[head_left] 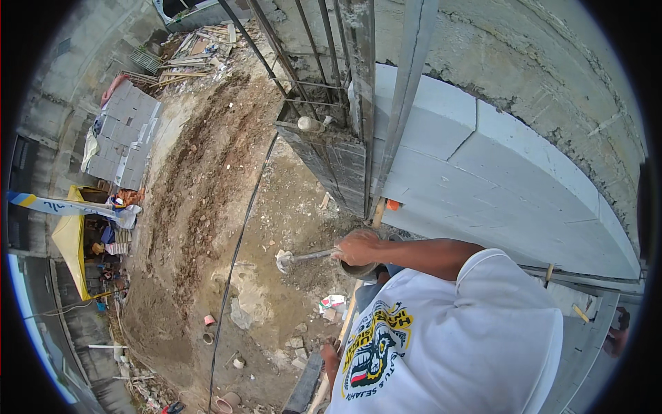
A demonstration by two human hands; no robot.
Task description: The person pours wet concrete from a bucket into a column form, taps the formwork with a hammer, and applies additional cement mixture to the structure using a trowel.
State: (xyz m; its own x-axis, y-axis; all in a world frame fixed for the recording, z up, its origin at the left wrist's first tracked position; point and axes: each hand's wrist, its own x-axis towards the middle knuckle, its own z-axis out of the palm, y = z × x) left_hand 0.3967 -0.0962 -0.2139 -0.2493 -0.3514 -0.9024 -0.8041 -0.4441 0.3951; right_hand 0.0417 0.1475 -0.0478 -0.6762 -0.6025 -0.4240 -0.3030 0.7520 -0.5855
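My right hand [360, 247] is closed round the grip end of a hammer [312, 255]. Its pale, mortar-smeared head points left, out over the ground far below. Just under that hand is a round, dark rim, perhaps a bucket [356, 268], mostly hidden by the hand and arm. Lower down, my left hand [330, 361] is curled at the edge of a wooden beam [324, 390], partly covered by my white shirt. Above my right hand stands a grey column form [329, 165], with steel bars [324, 41] rising from its top and a pale lump on its rim.
A wall of pale blocks [496, 186] runs along the right under rough concrete. A dark cable [238, 255] hangs across the drop. Below lie rubble, small pots [209, 321], stacked blocks [124, 134], scrap timber [200, 52] and a yellow canopy [71, 241].
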